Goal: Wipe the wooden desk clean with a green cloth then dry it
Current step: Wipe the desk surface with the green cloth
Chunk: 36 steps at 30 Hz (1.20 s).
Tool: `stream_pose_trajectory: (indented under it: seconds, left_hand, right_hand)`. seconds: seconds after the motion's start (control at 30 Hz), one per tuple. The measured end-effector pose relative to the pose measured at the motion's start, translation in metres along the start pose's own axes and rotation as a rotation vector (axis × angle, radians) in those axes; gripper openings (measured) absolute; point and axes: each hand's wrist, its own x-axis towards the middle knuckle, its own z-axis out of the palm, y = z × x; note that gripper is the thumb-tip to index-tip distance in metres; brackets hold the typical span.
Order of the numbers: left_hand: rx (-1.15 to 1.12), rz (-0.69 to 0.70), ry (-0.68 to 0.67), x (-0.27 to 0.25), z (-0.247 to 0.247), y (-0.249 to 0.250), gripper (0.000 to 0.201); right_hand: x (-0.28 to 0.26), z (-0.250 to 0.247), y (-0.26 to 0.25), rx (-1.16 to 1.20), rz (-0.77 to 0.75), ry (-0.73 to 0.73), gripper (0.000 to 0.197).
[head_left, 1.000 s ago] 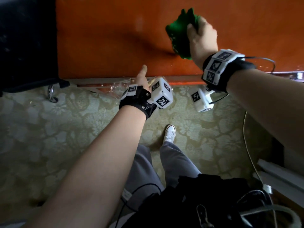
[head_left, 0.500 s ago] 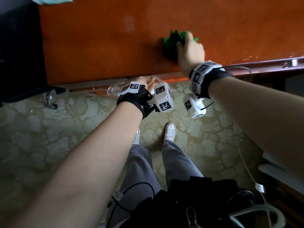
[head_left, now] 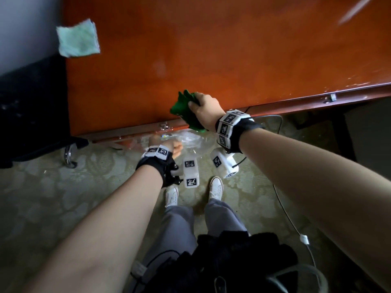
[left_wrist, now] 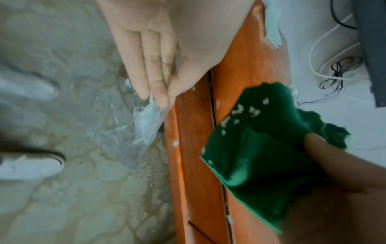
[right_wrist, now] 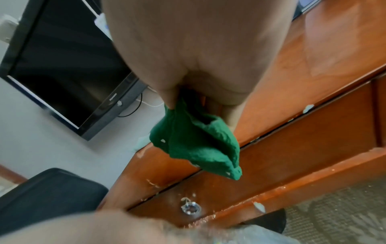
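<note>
My right hand (head_left: 204, 108) grips a crumpled green cloth (head_left: 186, 112) at the near edge of the orange-brown wooden desk (head_left: 211, 60); the cloth (left_wrist: 263, 148) hangs partly over the edge, with white crumbs stuck to it. In the right wrist view the cloth (right_wrist: 198, 143) dangles from my fingers above the desk's front. My left hand (head_left: 164, 144) is just below the desk edge and pinches the rim of a clear plastic bag (head_left: 190, 142). The left wrist view shows the fingers (left_wrist: 154, 79) pressed together on the bag (left_wrist: 142, 132).
A pale light-green cloth (head_left: 78, 39) lies at the desk's far left corner. A dark chair (head_left: 31, 115) stands left of the desk. A drawer front with a metal pull (right_wrist: 190, 208) carries white crumbs. A black monitor (right_wrist: 62, 66) is behind. My white shoes (head_left: 215, 187) stand on patterned carpet.
My right hand has dragged the green cloth from the middle of the desk toward me to the near edge. The left hand stayed under the edge with the bag.
</note>
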Motion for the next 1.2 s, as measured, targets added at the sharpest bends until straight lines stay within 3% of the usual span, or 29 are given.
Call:
stream_pose_trajectory:
  seconds: [0.1,0.17,0.23,0.37,0.47,0.53,0.8,1.0,1.2]
  left_hand:
    - [0.195,-0.031,0.004,-0.015,-0.028,-0.007,0.007]
    - [0.336,-0.008,0.021,-0.023,-0.049,-0.006,0.032]
    - [0.467,0.052,0.031,-0.031,-0.071,0.000,0.041]
    - [0.639,0.111,-0.026,-0.061,-0.114,0.026,0.017]
    - [0.737,0.245,-0.047,-0.070,-0.159,0.044,0.031]
    - [0.769,0.325,-0.070,-0.076,-0.194,0.051,0.025]
    - [0.922,0.612,0.131,-0.084,-0.359,0.061,0.018]
    - [0.841,0.668,0.203,-0.084,-0.461,0.078,0.018]
    - [0.832,0.742,0.305,-0.071,-0.529,0.117,0.025]
  right_hand:
    - [-0.013,-0.019,-0.011,-0.010,0.021,0.007,0.024]
    - [-0.022,-0.030,-0.023,-0.034,0.029,0.009,0.022]
    - [-0.030,-0.037,-0.037,-0.058,0.030,0.024,0.021]
    - [-0.044,-0.028,-0.080,-0.110,0.016,0.075,0.025]
    - [-0.053,-0.004,-0.119,-0.103,0.010,0.115,0.024]
    - [-0.059,0.018,-0.145,-0.110,0.006,0.132,0.022]
    - [-0.081,0.132,-0.247,-0.247,-0.028,0.153,0.025]
    - [-0.078,0.197,-0.318,-0.363,-0.056,0.091,0.023]
    - [-0.045,0.232,-0.383,-0.404,-0.124,0.067,0.029]
